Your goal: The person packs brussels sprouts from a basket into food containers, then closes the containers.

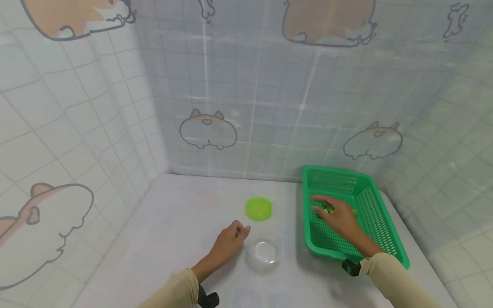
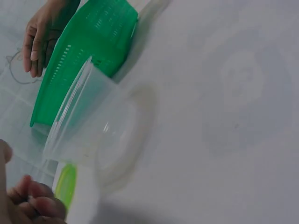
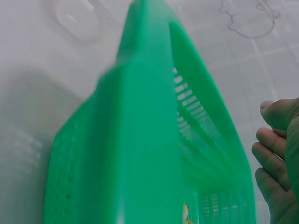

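Note:
A clear round plastic container [image 1: 265, 252] stands upright on the white table, with nothing seen inside it. My left hand [image 1: 230, 241] is just left of its rim, fingers loosely curled and nothing visible in them; the left wrist view shows these fingers [image 2: 39, 200] apart from the container. Behind the container lies a flat lime-green round lid [image 1: 259, 209]. My right hand [image 1: 340, 218] hovers over the green perforated basket [image 1: 313, 246], thumb and fingers spread apart. Small green pieces [image 1: 329, 210] show under that hand, partly hidden by it.
White tiled-pattern sheets with cartoon dogs [image 1: 208, 130] rise at the back and both sides. The basket stands on the right of the table, close to the back sheet. Its raised rim [image 3: 149, 116] fills much of the right wrist view.

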`<action>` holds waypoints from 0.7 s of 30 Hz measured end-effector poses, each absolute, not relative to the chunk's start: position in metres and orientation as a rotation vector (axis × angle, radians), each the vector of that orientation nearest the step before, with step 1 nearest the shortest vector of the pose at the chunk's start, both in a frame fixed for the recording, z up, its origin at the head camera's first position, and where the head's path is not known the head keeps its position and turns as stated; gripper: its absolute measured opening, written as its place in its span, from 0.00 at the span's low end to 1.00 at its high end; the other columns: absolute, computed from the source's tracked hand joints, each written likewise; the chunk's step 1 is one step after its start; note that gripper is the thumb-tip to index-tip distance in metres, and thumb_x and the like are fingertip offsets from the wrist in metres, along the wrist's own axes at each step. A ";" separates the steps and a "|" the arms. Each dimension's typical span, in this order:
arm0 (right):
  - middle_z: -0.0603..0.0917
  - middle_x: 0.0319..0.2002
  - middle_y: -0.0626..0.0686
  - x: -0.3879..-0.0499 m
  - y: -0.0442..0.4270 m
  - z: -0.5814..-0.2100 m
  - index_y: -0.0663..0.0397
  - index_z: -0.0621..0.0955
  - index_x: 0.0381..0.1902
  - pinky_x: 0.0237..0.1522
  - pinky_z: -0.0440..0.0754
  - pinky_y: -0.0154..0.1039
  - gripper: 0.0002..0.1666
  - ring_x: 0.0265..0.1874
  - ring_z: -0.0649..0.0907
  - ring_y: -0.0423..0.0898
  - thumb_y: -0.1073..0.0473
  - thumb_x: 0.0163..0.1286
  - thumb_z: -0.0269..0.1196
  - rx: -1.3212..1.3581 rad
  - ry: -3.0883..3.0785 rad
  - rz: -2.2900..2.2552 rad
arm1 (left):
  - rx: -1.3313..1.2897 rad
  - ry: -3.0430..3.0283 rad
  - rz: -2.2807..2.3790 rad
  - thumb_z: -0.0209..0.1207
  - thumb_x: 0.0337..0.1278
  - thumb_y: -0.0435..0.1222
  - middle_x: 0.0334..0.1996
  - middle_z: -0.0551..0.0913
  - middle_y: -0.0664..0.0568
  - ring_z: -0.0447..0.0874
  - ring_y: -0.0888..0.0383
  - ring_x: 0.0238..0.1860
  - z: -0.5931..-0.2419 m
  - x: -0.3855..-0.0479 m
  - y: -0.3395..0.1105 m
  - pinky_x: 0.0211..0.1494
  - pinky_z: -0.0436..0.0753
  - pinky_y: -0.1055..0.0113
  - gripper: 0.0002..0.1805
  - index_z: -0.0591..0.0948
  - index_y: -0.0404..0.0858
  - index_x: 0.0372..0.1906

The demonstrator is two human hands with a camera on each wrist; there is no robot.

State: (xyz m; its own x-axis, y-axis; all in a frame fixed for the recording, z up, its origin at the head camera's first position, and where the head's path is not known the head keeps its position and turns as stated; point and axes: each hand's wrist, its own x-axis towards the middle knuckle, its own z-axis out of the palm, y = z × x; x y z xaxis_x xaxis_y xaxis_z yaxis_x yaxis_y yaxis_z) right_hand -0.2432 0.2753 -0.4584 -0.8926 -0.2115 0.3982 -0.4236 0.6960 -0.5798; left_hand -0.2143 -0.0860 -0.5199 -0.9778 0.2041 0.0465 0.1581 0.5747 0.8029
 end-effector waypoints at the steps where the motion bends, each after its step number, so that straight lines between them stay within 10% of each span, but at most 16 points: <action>1: 0.85 0.57 0.49 -0.242 0.279 -0.458 0.47 0.81 0.61 0.44 0.85 0.53 0.23 0.52 0.85 0.51 0.54 0.70 0.68 0.484 -2.614 1.001 | 0.300 2.728 1.379 0.48 0.74 0.59 0.22 0.72 0.58 0.68 0.62 0.23 -0.522 -0.213 -0.085 0.26 0.69 0.69 0.23 0.74 0.43 0.37; 21: 0.80 0.61 0.64 -0.244 0.340 -0.464 0.57 0.77 0.64 0.51 0.80 0.64 0.28 0.58 0.79 0.68 0.49 0.73 0.65 0.338 -2.844 0.929 | 0.243 2.528 1.483 0.49 0.77 0.51 0.23 0.75 0.55 0.71 0.59 0.27 -0.539 -0.201 -0.077 0.28 0.71 0.69 0.23 0.77 0.39 0.30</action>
State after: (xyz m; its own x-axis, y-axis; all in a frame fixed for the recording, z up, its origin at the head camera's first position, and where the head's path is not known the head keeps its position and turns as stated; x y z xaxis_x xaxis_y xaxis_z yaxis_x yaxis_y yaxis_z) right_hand -0.2436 0.3396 -0.4639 -0.9664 -0.1708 0.1920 -0.2512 0.7853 -0.5658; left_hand -0.2006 -0.0771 -0.5388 -0.9663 0.2416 -0.0890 0.0402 0.4829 0.8747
